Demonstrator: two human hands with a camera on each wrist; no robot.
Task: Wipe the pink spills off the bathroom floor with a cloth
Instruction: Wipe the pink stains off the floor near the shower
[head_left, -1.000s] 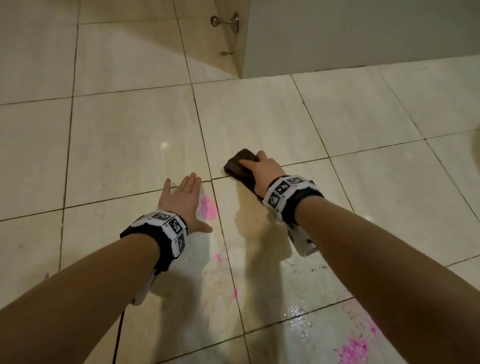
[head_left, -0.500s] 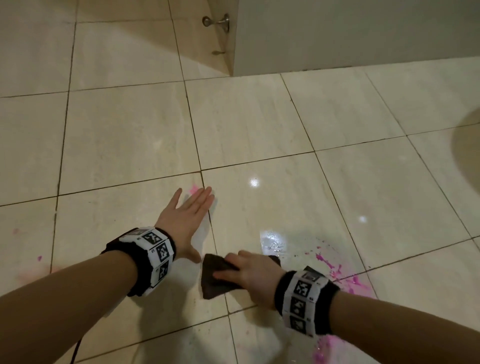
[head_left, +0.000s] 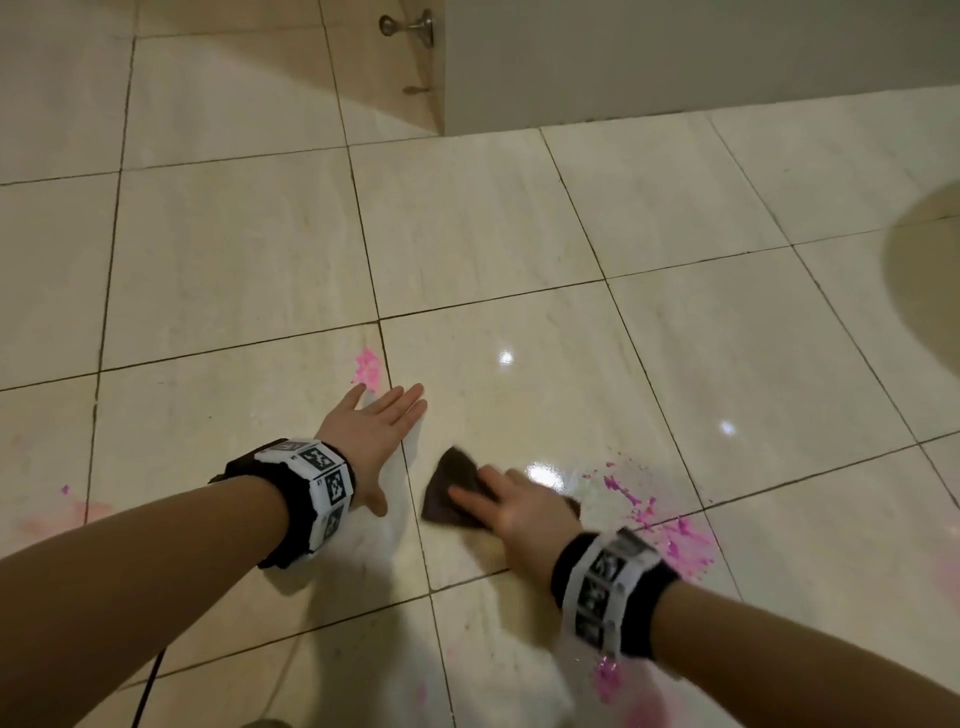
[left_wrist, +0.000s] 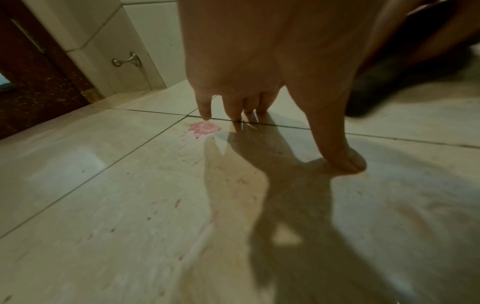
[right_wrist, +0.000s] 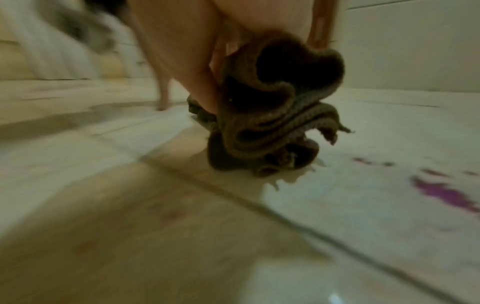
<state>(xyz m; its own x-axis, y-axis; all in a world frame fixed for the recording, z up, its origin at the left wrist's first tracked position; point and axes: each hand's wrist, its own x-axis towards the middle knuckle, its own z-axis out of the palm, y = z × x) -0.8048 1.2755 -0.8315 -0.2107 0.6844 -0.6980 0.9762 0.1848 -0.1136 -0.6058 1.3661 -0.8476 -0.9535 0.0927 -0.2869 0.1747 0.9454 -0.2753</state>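
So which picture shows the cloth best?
The right wrist view: the cloth fills it, folds sharp, held by the right hand. The head view shows a dark wedge; the left wrist view only a blur.

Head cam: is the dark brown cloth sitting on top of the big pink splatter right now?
No. The dark brown cloth under the right hand lies left of the big pink splatter, which is uncovered.

Glossy wet floor tiles (head_left: 493, 249); dark ribbed cloth (right_wrist: 272, 123); shiny metal doorstop (head_left: 408, 26)
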